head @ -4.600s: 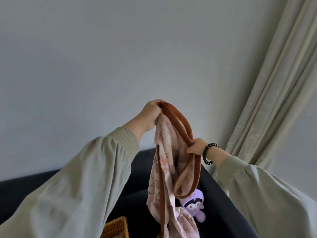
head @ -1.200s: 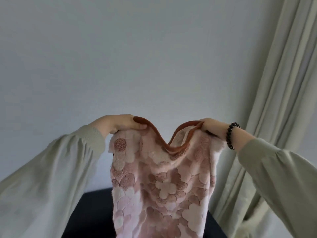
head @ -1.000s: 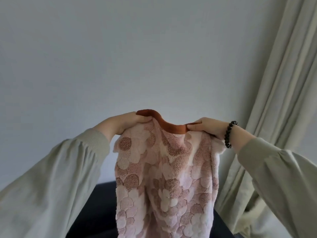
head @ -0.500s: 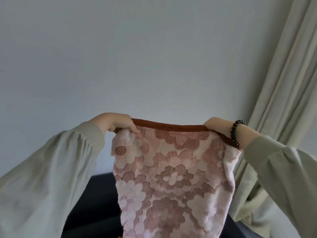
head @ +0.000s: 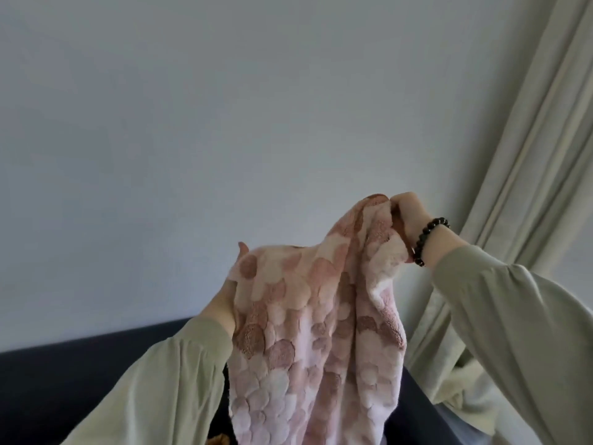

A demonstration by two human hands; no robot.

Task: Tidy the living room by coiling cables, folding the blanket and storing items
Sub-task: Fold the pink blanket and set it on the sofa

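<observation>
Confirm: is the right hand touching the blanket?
Touching. The head view shows the right hand with its fingers curled round the top corner of the blanket, bunching the fabric, with no gap between them.

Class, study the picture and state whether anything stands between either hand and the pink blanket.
Nothing visible does. The right hand grips the pink blanket at its raised corner. The blanket drapes directly over the left hand, hiding most of its fingers.
</observation>
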